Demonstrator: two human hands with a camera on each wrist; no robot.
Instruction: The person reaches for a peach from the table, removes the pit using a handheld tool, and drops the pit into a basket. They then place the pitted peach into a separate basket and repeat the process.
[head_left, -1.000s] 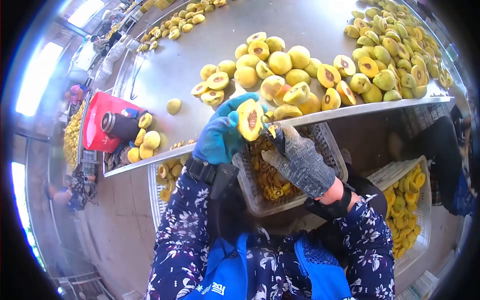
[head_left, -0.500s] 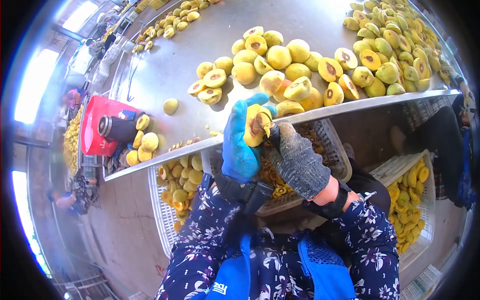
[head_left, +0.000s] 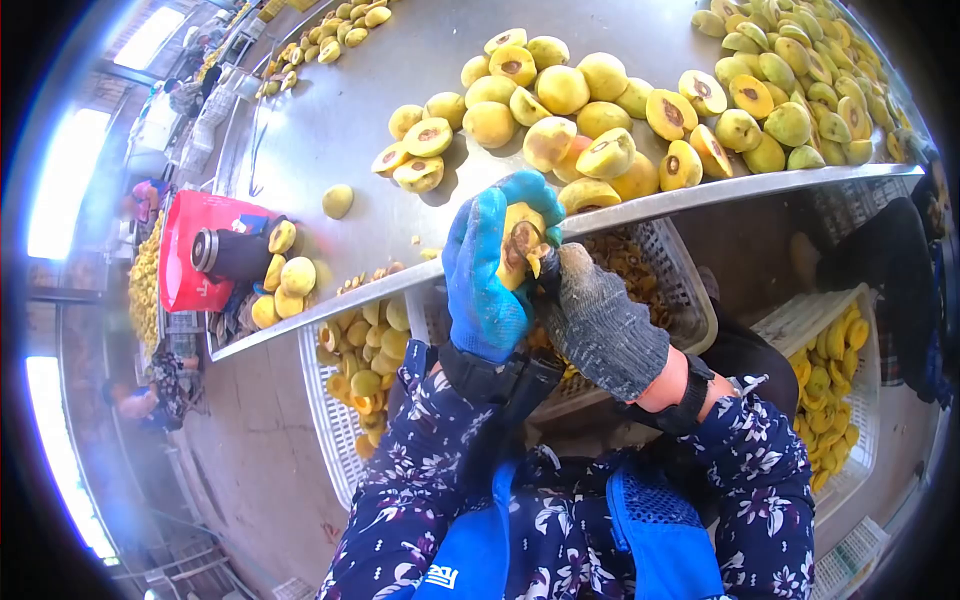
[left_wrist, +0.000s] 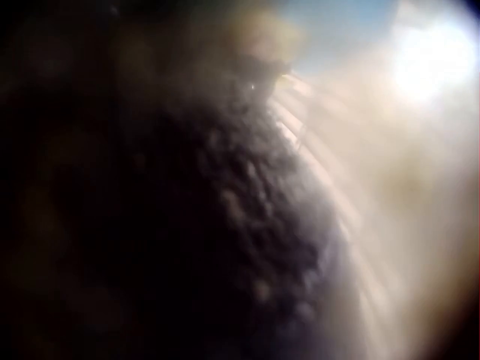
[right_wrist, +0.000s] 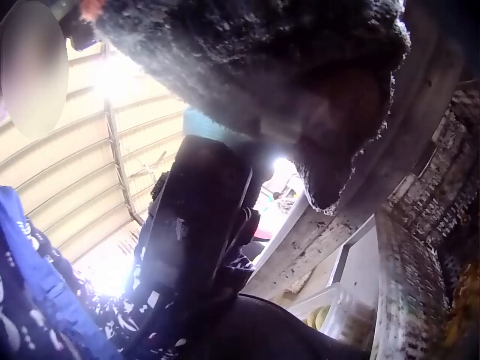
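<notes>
In the head view, the left hand [head_left: 487,275] in a blue glove curls its fingers round a halved yellow fruit [head_left: 517,240], cut face toward the right hand. The right hand [head_left: 603,315], in a grey knit glove, grips a dark-handled tool [head_left: 547,268] whose tip is at the fruit's centre, where the flesh looks loosened. Both hands are just in front of the metal table's edge, over a crate. The left wrist view is blurred and dark. Overhead in the right wrist view is the grey glove [right_wrist: 255,52], its grip on the tool hard to make out.
Whole and halved fruits [head_left: 560,90] lie on the metal table [head_left: 330,110], with a larger heap [head_left: 800,90] at right. A red bag [head_left: 185,250] and dark flask [head_left: 235,253] stand at left. Crates [head_left: 335,440] of fruit are below; another person's dark-clothed leg [head_left: 885,270] is at right.
The left hand has turned the fruit and wrapped its fingers further round it. The tool tip has moved from the fruit's edge into its centre. The view has shifted slightly.
</notes>
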